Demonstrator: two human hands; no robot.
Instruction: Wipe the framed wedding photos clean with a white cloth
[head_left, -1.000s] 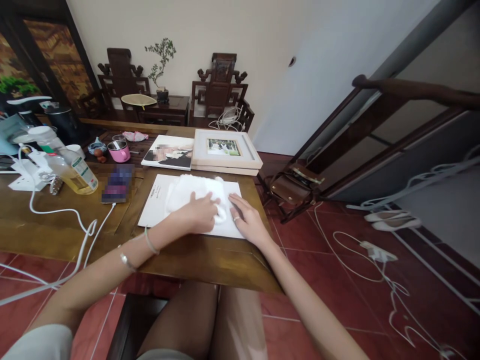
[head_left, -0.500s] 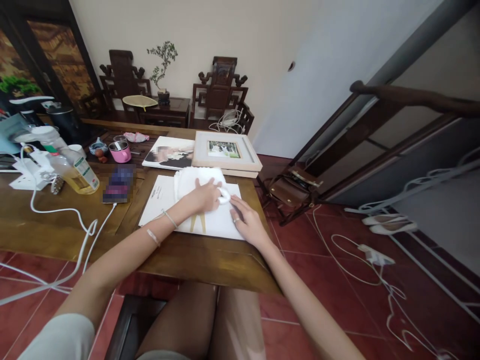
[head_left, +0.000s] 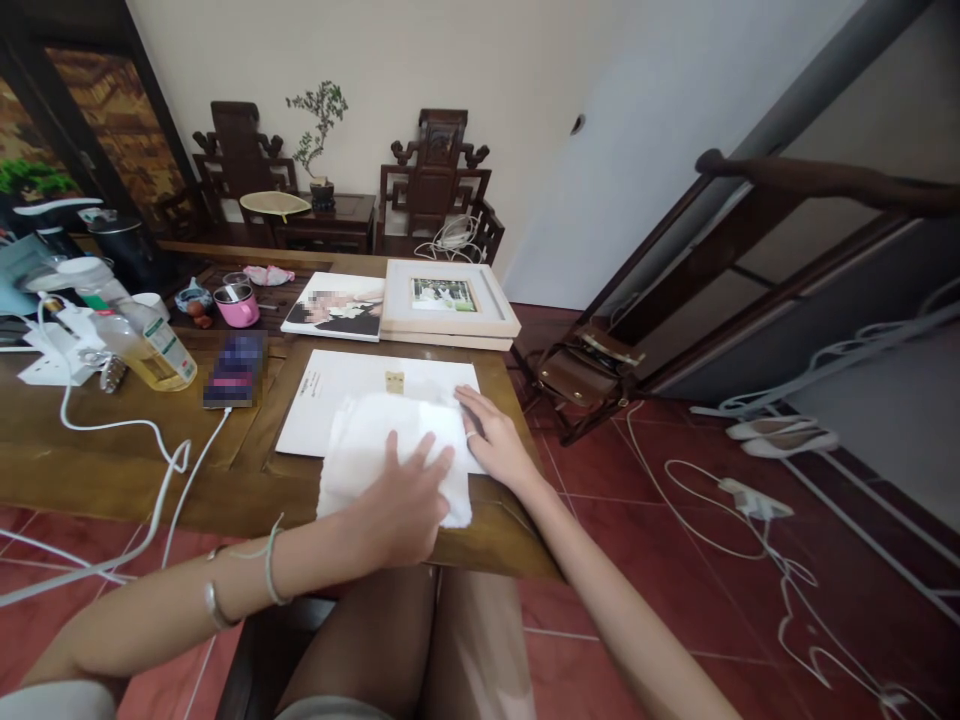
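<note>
Spread fingers of my left hand [head_left: 405, 500] press flat on a folded white cloth [head_left: 360, 440]. The cloth lies over the near part of a white board [head_left: 311, 400] and hangs past its front edge onto the wooden table. A small gold-coloured patch [head_left: 394, 382] shows on the board just beyond the cloth. My right hand [head_left: 491, 435] rests with its fingers stretched out on the board's right edge, beside the cloth. The board has small dark print on its left side; its middle is covered by the cloth.
Behind the board lie a photo panel [head_left: 337, 305] and stacked picture frames [head_left: 450, 300]. To the left are a charging phone [head_left: 235, 368], a pink cup [head_left: 238, 305], a bottle of yellowish liquid [head_left: 154, 345] and white cables [head_left: 176, 460]. A wooden chair with a brown bag [head_left: 581, 375] stands right.
My left hand has drawn the white cloth toward me, from the board's far half to its front edge. The gold patch now shows at the far side. My right hand stays nearly in place.
</note>
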